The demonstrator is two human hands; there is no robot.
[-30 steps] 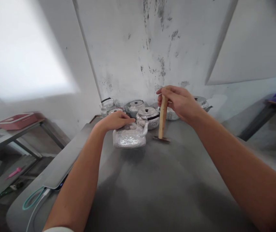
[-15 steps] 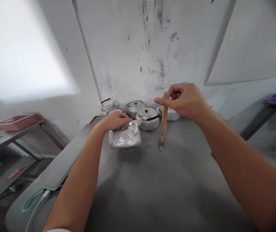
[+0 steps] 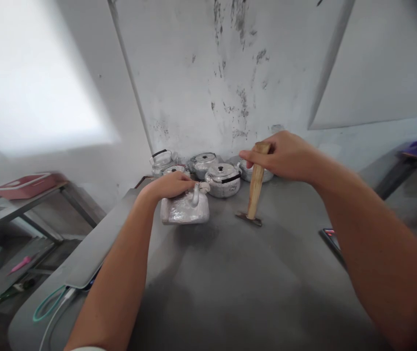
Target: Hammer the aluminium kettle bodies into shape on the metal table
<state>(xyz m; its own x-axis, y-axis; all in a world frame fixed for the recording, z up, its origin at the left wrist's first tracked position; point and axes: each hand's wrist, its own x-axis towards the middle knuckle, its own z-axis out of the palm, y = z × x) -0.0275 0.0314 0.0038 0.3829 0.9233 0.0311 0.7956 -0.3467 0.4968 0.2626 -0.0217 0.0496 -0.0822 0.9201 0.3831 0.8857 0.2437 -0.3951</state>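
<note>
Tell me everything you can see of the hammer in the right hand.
The hammer has a pale wooden handle and a dark, flat metal head. It stands nearly upright, head down, with the handle leaning slightly right at the top. The head seems to rest on the grey table, right of the dimpled kettle. The right hand grips the handle's top end.

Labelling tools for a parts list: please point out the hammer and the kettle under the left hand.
hammer [image 3: 255, 192], head view, on its wooden handle.
kettle [image 3: 183, 212], head view, on its shiny body.
</note>
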